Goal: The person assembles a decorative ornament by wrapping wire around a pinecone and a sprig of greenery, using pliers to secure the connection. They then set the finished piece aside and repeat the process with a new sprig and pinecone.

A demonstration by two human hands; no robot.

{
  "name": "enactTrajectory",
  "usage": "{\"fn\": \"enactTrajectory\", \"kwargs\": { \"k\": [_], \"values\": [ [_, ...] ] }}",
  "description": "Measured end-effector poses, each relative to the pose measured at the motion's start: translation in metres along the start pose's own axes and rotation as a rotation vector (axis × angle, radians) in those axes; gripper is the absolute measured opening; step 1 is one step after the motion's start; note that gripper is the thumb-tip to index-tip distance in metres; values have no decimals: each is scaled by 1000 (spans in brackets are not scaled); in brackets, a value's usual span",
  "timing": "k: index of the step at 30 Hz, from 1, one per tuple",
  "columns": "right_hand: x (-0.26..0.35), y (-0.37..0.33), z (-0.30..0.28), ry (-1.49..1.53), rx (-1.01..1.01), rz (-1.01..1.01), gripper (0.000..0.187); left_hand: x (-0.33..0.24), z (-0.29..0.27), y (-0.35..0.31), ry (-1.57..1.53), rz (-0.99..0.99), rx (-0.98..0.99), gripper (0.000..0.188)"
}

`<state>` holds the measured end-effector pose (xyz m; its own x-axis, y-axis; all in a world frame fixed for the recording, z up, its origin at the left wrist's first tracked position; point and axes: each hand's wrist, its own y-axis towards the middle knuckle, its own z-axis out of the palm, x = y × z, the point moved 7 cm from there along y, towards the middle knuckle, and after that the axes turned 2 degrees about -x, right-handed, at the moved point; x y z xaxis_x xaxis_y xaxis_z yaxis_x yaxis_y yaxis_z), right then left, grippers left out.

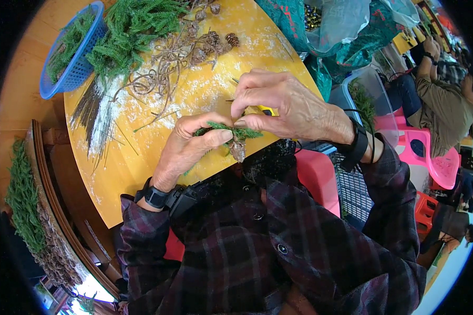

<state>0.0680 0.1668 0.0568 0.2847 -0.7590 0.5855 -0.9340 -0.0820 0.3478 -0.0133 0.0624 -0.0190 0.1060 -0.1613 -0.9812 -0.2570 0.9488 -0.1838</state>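
My left hand [181,144] pinches a green artificial pine sprig [253,132] between thumb and fingers, just above the table's near edge. A brown pine cone [237,151] hangs from the sprig's underside. My right hand [297,107] is closed, with its thumb and fingertips pressed together on the sprig beside the left thumb. Thin dark stem ends stick out by the right fingers; what exactly lies between those fingertips is hidden. A small yellow thing [268,111] shows under the right hand, too covered to name.
White flakes dust the yellow table [110,189]. On it lie a green sprig pile [136,31], brown twigs with cones [157,79] and dark wire stems [86,107]. A blue basket [81,63] stands far left; a clear bin [381,105] and pink stool [316,178] are at right.
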Motion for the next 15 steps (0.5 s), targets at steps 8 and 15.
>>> {"fn": "enactTrajectory", "kwargs": {
  "k": [8, 15],
  "values": [
    [-5, -2, 9, 221, -41, 156, 10, -7, 2, -3, 103, 57, -44, 13],
    [-18, -10, 19, 321, -79, 397, 12, -1, 7, -2, 32, 133, -171, 12]
  ]
}}
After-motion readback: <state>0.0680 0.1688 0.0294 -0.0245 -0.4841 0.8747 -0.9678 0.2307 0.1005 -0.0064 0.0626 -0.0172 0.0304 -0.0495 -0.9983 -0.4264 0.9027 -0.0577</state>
